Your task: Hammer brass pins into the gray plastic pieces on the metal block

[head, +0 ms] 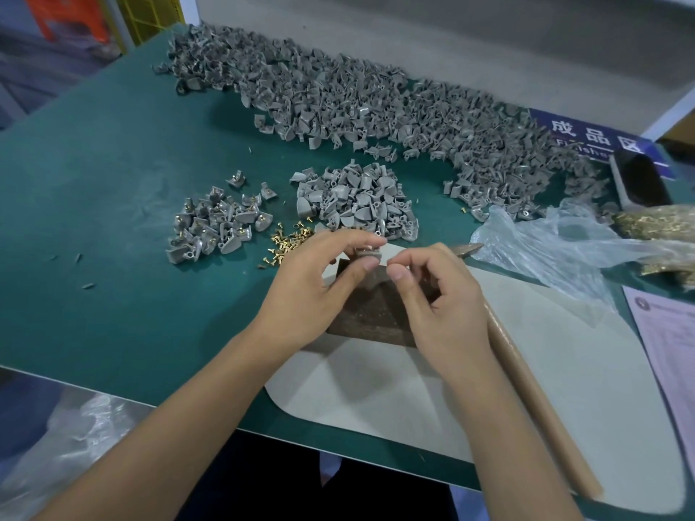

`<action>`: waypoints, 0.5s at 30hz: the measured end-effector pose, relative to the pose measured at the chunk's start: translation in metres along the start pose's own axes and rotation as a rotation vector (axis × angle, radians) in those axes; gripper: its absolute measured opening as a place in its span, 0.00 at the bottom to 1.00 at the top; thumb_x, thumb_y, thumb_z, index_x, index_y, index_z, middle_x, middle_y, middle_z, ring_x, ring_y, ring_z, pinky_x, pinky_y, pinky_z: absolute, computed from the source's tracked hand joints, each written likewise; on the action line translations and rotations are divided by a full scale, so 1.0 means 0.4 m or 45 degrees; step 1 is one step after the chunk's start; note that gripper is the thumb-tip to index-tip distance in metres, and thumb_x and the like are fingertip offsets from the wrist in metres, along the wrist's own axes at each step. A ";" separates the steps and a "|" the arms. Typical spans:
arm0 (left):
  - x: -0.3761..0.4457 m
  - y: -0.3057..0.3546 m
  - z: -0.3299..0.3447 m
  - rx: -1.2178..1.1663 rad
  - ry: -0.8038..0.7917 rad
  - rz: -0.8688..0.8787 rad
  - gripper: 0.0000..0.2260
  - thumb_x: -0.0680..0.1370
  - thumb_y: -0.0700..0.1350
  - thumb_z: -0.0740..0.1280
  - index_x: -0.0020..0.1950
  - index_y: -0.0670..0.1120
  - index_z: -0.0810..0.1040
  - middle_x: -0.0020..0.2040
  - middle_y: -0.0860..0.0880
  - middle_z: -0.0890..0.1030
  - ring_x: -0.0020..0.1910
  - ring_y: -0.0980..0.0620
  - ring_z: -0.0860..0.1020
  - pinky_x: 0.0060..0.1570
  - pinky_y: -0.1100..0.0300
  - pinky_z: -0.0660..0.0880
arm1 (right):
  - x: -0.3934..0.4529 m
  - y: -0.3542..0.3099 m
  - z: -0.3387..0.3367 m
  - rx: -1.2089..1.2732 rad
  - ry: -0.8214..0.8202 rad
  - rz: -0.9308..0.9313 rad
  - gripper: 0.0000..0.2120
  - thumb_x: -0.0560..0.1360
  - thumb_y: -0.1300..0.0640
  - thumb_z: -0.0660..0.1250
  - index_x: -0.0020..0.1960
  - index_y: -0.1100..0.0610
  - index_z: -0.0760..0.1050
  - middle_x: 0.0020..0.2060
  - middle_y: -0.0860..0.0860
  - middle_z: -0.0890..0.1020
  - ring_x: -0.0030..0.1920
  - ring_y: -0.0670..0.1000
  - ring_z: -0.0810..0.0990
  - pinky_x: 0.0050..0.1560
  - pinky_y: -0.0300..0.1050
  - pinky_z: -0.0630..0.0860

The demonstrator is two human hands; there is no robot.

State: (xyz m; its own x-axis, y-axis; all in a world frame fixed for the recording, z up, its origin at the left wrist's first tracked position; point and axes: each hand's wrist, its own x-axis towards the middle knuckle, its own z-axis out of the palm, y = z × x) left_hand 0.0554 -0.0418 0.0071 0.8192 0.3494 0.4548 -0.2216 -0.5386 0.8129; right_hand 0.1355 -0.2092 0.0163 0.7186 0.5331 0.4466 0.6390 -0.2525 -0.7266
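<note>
Both hands meet over the metal block [370,314] at the centre of the frame, and the layout around them reads as a small production line. The left hand [319,280] pinches a gray plastic piece [367,253] between thumb and fingertips, holding it just above the block's far edge, presumably so the hole faces up for a pin. The right hand [432,295] has its fingers curled, thumb and forefinger pressed together right beside that piece; its grip looks closed on something tiny, most likely a brass pin, though I cannot make one out. The hammer [534,370] lies untouched along the right hand's outer side, handle toward the lower right, ready to be picked up once the pin is seated. Loose brass pins [287,240] are scattered just beyond the left hand, within easy reach. To their left sits a small heap of pieces with pins fitted [216,223], and behind the hands a heap of blank pieces [357,201]. The bulk stock [338,95] runs across the top of the green bench [113,238].
</note>
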 end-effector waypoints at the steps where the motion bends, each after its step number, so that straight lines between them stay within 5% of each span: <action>1: 0.000 0.000 0.001 -0.001 0.005 0.012 0.10 0.81 0.46 0.70 0.62 0.55 0.81 0.53 0.61 0.83 0.55 0.55 0.81 0.54 0.70 0.70 | 0.001 -0.002 0.001 -0.008 0.002 -0.003 0.03 0.82 0.54 0.69 0.49 0.50 0.80 0.42 0.39 0.77 0.46 0.45 0.77 0.48 0.35 0.68; 8: -0.006 -0.002 0.006 -0.118 0.011 -0.069 0.13 0.78 0.48 0.74 0.58 0.60 0.75 0.52 0.63 0.82 0.53 0.60 0.80 0.53 0.69 0.73 | -0.002 -0.005 0.001 -0.001 0.053 0.015 0.03 0.82 0.46 0.66 0.49 0.40 0.75 0.45 0.36 0.80 0.48 0.45 0.79 0.49 0.38 0.71; 12: -0.005 0.004 0.007 -0.307 -0.049 -0.102 0.09 0.84 0.51 0.66 0.62 0.60 0.69 0.63 0.61 0.82 0.66 0.58 0.79 0.63 0.64 0.73 | -0.003 -0.007 0.005 0.033 0.089 -0.014 0.02 0.82 0.47 0.67 0.51 0.39 0.77 0.46 0.36 0.82 0.49 0.47 0.81 0.50 0.43 0.75; 15: -0.004 0.007 0.005 -0.334 -0.108 -0.068 0.06 0.86 0.49 0.63 0.62 0.57 0.72 0.66 0.58 0.81 0.68 0.57 0.77 0.62 0.66 0.74 | -0.004 -0.008 0.001 0.022 0.186 -0.048 0.05 0.83 0.49 0.67 0.55 0.41 0.80 0.49 0.37 0.83 0.51 0.48 0.82 0.52 0.45 0.77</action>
State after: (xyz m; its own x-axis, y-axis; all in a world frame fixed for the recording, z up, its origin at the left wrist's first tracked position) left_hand 0.0544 -0.0456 0.0079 0.8722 0.3006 0.3859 -0.2973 -0.3006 0.9062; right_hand 0.1324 -0.2089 0.0176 0.7271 0.4183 0.5444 0.6625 -0.2196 -0.7161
